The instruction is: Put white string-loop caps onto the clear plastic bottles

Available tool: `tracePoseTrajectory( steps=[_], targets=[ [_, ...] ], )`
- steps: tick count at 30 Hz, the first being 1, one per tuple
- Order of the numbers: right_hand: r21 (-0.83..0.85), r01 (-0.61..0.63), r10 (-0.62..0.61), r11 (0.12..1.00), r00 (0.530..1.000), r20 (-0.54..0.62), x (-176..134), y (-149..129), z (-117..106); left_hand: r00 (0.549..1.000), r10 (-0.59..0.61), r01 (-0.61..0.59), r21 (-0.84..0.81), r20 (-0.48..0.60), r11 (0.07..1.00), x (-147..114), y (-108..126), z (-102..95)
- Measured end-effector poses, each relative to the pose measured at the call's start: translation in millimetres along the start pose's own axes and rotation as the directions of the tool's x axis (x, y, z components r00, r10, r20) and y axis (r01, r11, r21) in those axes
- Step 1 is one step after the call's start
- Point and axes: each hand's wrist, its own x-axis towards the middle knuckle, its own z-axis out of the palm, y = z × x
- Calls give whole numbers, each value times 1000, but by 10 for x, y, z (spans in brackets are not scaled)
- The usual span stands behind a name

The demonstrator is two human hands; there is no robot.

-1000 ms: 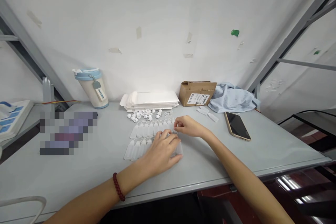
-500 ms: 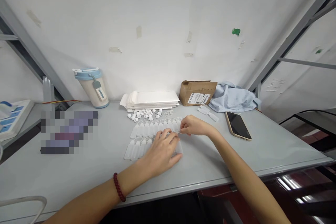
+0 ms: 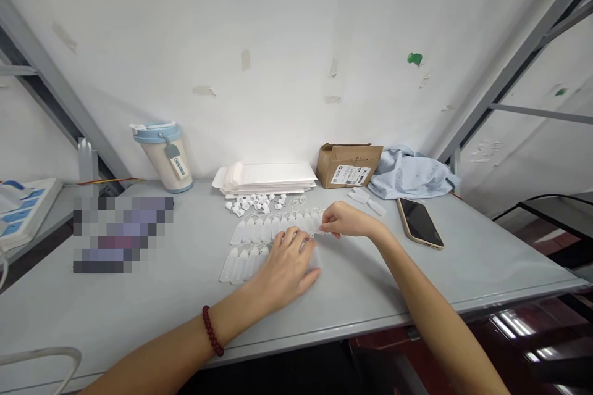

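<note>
Two rows of translucent plastic tags lie on the grey table (image 3: 185,296), each tag with a thin white string loop at its top. My left hand (image 3: 286,268) rests palm down, fingers apart, across the right part of the near row of tags (image 3: 239,264), hiding several of them. Beyond it stretches the far row of tags (image 3: 259,229). At that row's right end, my right hand (image 3: 343,220) pinches what looks like a thin white string between thumb and forefinger, just above the tags. The fingertips partly hide the string.
Small white plastic pieces (image 3: 252,203) lie in front of stacked white flat boxes (image 3: 273,176). A cardboard box (image 3: 347,165), blue cloth (image 3: 412,174), loose tags (image 3: 368,200) and phone (image 3: 420,223) are to the right. A tumbler (image 3: 164,157) stands at the left.
My right hand has shifted very slightly, its pinched fingers now a little lower over the string. My left hand stays on the near row. The whole view has tilted a touch.
</note>
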Motion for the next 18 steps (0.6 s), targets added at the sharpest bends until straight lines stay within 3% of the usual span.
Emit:
tracePoseTrajectory(
  steps=[12, 18],
  targets=[
    [-2, -63, 63, 998, 998, 13, 19, 62, -29, 1000, -9, 9, -10, 9, 1000, -6, 11, 1],
    [14, -34, 35, 999, 994, -104, 12, 80, -77, 1000, -11, 11, -38, -3, 999, -8, 21, -13]
  ],
)
